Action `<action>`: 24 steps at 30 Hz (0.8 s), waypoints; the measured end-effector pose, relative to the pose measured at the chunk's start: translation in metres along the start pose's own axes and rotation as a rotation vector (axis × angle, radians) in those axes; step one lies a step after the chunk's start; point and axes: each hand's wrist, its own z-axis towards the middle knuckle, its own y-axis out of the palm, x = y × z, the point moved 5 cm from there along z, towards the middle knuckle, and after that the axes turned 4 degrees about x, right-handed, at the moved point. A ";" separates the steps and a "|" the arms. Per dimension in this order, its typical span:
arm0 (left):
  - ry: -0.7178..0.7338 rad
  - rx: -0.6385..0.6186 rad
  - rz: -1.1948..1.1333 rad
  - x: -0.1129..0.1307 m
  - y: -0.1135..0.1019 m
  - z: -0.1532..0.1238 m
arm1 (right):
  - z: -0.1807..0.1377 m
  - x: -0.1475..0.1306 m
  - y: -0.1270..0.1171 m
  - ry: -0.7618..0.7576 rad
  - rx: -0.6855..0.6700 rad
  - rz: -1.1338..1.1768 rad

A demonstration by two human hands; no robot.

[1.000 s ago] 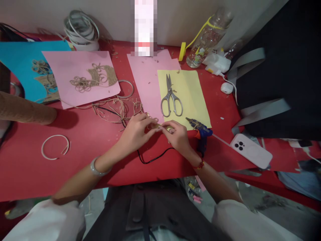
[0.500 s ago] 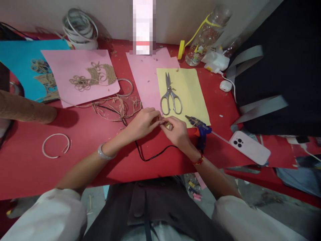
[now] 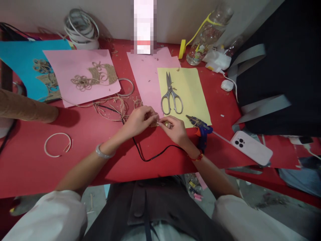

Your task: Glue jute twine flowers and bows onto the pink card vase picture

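My left hand [image 3: 142,121] and my right hand [image 3: 175,130] meet over the red table, fingertips pinched close together. Whatever they pinch is too small and too covered by the fingers to name. Just beyond my right hand, grey metal scissors [image 3: 171,95] lie partly spread on a yellow sheet [image 3: 194,90]. A blue glue gun [image 3: 204,130] rests to the right of that hand, its nozzle on the sheet's edge. Tangled jute twine [image 3: 112,108] lies beyond my left hand. A black cable [image 3: 155,156] runs beneath both hands.
On the left, a pink sheet [image 3: 82,63] carries twine shapes beside a blue sheet [image 3: 15,63]. A brown cardboard tube [image 3: 27,107] and a pale ring [image 3: 46,140] are nearer. At right are a phone [image 3: 253,149], a clear bottle [image 3: 203,43] and a dark bag [image 3: 271,83].
My left hand has drawn slightly to the left, and its fingertips sit a little apart from where they were. My right hand stays nearly in place, still pinching. The view has shifted slightly.
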 end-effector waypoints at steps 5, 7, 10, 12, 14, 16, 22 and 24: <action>0.014 0.054 0.075 0.001 -0.002 -0.002 | 0.000 0.002 0.004 0.011 -0.015 0.000; 0.032 0.068 0.097 0.001 -0.001 -0.003 | 0.001 0.001 0.005 0.015 -0.014 -0.004; 0.046 0.074 0.134 -0.001 0.000 -0.004 | 0.001 0.000 0.005 0.003 -0.021 -0.029; 0.048 0.065 0.170 -0.002 0.000 -0.005 | 0.001 0.000 0.006 -0.008 -0.031 -0.060; 0.056 0.057 0.198 -0.003 0.000 -0.007 | 0.002 -0.001 0.006 -0.016 -0.035 -0.083; 0.072 0.059 0.210 -0.001 0.000 -0.008 | 0.002 -0.002 0.005 -0.022 -0.030 -0.080; 0.097 0.047 0.199 0.002 0.001 -0.011 | 0.000 0.003 0.006 0.039 -0.032 0.008; 0.095 0.050 0.203 0.002 0.001 -0.011 | -0.001 0.007 0.007 0.069 -0.033 0.055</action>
